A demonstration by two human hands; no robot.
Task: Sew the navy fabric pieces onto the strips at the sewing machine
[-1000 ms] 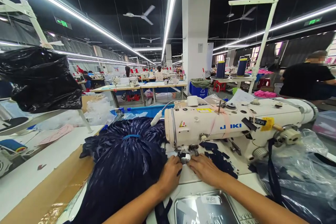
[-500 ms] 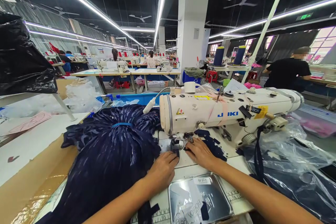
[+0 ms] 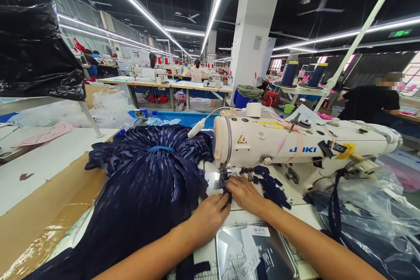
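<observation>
A white sewing machine (image 3: 256,140) stands in front of me. Just below its needle area, my left hand (image 3: 210,214) pinches a small navy fabric piece (image 3: 227,194) between thumb and fingers. From the other side my right hand (image 3: 246,192) reaches in, its bent fingertips closed on the same piece beside the presser foot. The fingers partly hide the fabric and the needle. Left of the hands lies a big bundle of navy fabric strips (image 3: 138,201), gathered by a blue tie (image 3: 160,149). Small navy scraps (image 3: 272,189) lie right of the needle.
A shiny metal tray (image 3: 282,251) with label strips sits at the table's front. Clear plastic bags (image 3: 370,214) with dark fabric lie at right. Cardboard (image 3: 62,197) borders the left side. Thread cones (image 3: 289,74) stand behind; a person in black (image 3: 367,100) sits far right.
The whole view has swung, so the machine sits further right and both hands lie slightly lower. My right fingertips have come in closer to my left hand at the fabric piece.
</observation>
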